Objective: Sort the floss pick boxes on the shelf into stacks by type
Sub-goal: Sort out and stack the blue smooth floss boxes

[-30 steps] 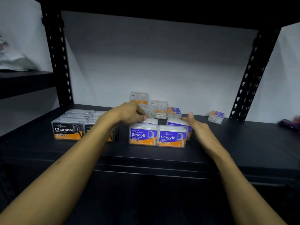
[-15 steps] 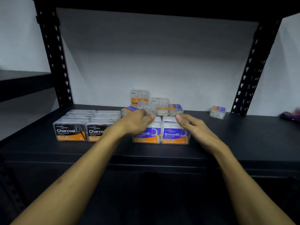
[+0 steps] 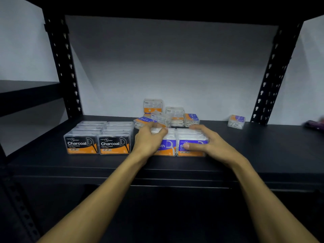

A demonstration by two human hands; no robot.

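Apparently squaring the Smooth boxes (image 3: pixel 191 146) at frame centre, left hand (image 3: pixel 149 139) and right hand (image 3: pixel 208 142) grip them with curled fingers; next, the loose pile (image 3: pixel 168 116) behind needs sorting.

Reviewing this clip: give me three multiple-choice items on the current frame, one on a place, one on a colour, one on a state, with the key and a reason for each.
1. Where do the Charcoal boxes stand relative to the Smooth boxes?
A. To their left
B. To their right
C. On top of them

2. What colour is the main label on the Smooth boxes?
A. Green
B. Red
C. Blue-purple

3. What is the right hand doing?
A. Hanging clear of the shelf
B. Gripping a Smooth box
C. Holding a Charcoal box

Key: 1 A, the black-labelled boxes sit at the front left. 2 C, the label is blue-purple over an orange band. 3 B, its thumb lies across the box front, with the fingers over the top.
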